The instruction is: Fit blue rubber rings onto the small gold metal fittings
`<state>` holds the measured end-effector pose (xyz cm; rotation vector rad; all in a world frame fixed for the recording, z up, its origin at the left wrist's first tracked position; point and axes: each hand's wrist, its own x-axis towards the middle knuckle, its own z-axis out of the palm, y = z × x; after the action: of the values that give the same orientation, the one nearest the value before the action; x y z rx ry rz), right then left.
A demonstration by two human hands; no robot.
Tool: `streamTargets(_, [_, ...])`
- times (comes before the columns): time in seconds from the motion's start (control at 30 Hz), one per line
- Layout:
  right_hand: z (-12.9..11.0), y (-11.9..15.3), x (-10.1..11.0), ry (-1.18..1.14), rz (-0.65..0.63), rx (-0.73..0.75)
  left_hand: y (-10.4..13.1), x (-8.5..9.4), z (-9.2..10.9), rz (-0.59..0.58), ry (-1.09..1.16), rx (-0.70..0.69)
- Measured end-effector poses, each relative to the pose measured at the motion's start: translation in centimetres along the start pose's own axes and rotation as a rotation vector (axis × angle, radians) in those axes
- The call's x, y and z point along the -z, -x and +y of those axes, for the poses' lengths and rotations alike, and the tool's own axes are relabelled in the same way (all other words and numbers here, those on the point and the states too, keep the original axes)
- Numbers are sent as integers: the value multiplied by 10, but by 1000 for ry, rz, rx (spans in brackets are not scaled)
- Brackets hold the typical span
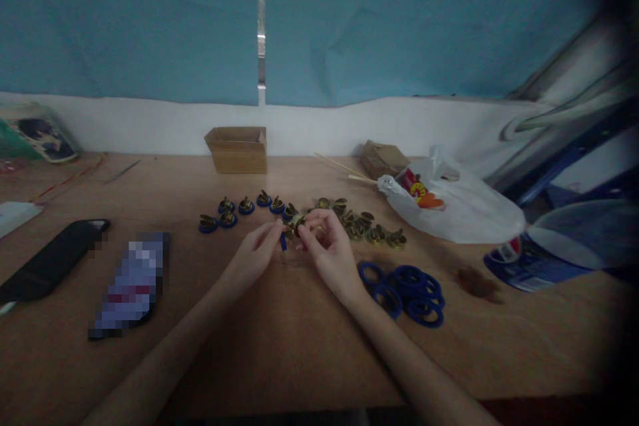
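Observation:
In the head view both hands meet above the middle of the table. My left hand (255, 249) pinches a blue ring (283, 241), seen nearly edge-on. My right hand (325, 247) has its fingers closed on a small brass-coloured piece with round plates (298, 221), right beside the ring. Whether ring and piece touch I cannot tell. Behind and to the left sit several brass pieces with blue rings round their bases (245, 205). Past my right hand lies a cluster of brass pieces without rings (367, 221). Several loose blue rings (410, 277) lie overlapping by my right forearm.
A small open cardboard box (239, 153) stands at the back. To the right are a white plastic bag (462, 213), a brown packet (383, 158) and a tipped blue tub (544, 259). A black phone-like object (54, 259) and a blurred-out packet (130, 286) lie left.

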<state>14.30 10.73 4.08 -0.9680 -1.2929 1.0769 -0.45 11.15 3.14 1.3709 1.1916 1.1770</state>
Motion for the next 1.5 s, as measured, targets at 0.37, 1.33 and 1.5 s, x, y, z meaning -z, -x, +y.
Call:
streamTargets(0.37, [-4,7,0,317,-151,126,1,-3,-5,-168,199,143])
streamTargets(1.33, [-2,10,2,341,-105,95,8,-10,-3,-224,226,186])
streamTargets(1.5, [-8,10,-1,123,-147,24,5,-9,-5,-223,262,235])
